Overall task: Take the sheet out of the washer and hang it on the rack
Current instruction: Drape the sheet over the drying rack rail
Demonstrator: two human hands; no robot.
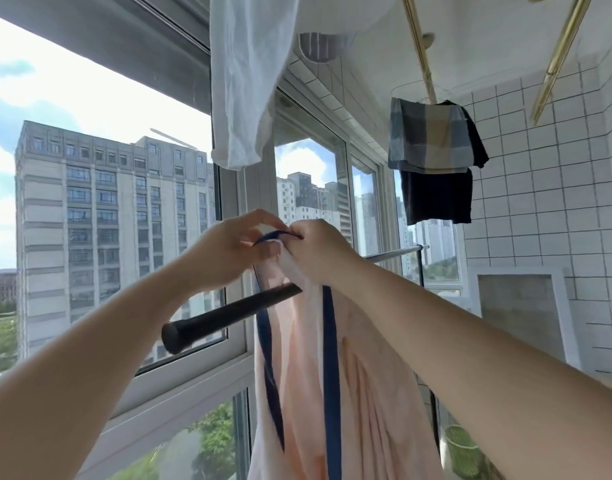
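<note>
Left hand [228, 251] and right hand [318, 251] both pinch the sheet [308, 358] by its blue-edged top, above the rack bar [228, 318]

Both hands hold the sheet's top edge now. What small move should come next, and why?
Probably slide the hands apart along the blue-trimmed edge. The left hand and right hand pinch it close together, so the pink sheet hangs bunched by the black rack bar.

- Your hands, left [228, 251] and right [318, 251], meet above the bar [228, 315].
- Sheet [332, 375] hangs below them, right of the bar's end.
- Window [107, 202] behind.
</note>
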